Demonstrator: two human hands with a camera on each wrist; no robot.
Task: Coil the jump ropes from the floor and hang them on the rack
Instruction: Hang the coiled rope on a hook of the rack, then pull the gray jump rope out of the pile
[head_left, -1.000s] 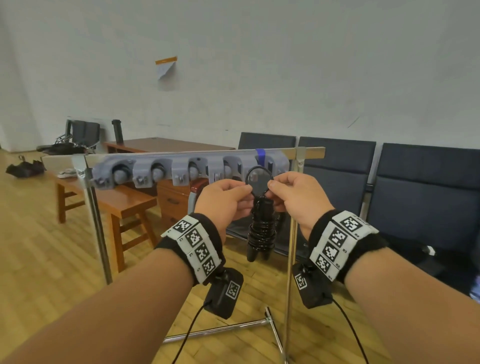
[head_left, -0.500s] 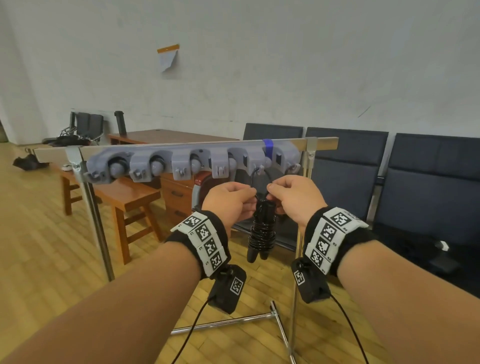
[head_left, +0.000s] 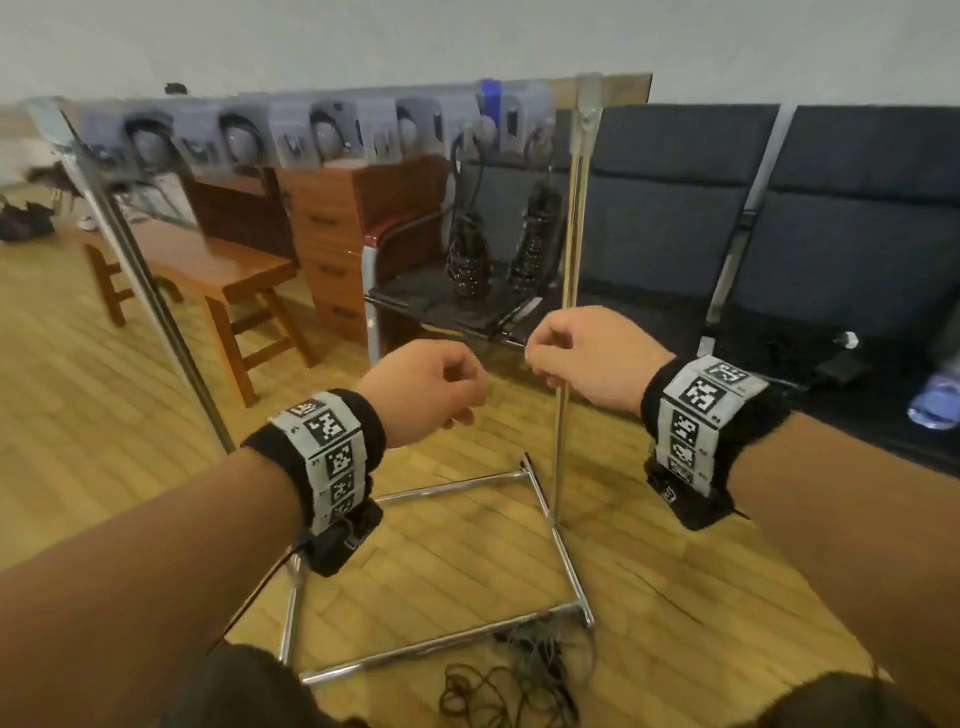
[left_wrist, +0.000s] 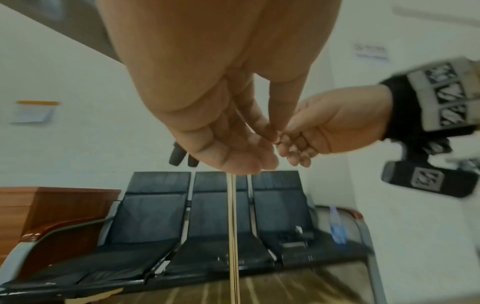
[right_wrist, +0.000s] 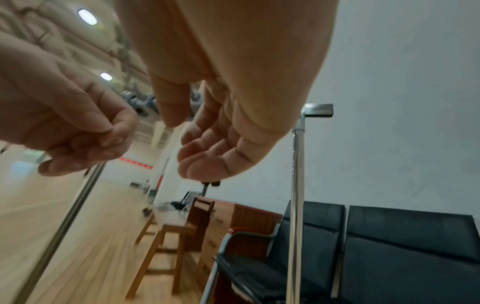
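A coiled black jump rope (head_left: 467, 249) hangs from a hook near the right end of the grey rack (head_left: 311, 130). A second dark bundle (head_left: 537, 228) shows beside it; the blur keeps me from telling whether it is another rope. Its handle ends (left_wrist: 182, 158) dangle beyond my fingers. My left hand (head_left: 467, 395) and right hand (head_left: 540, 358) hover below the rope, side by side, fingers loosely curled and holding nothing. A loose black rope (head_left: 519, 680) lies tangled on the floor by the rack's base.
The rack's chrome post (head_left: 571, 260) rises just behind my right hand, and its base bars (head_left: 566, 561) lie on the wooden floor. Dark chairs (head_left: 831, 218) line the wall at right. A wooden bench (head_left: 218, 270) and a drawer cabinet (head_left: 332, 228) stand at left.
Both hands let go of the coiled rope, which now hangs from the rack. They dropped lower and slightly apart. My view tilted down toward the floor.
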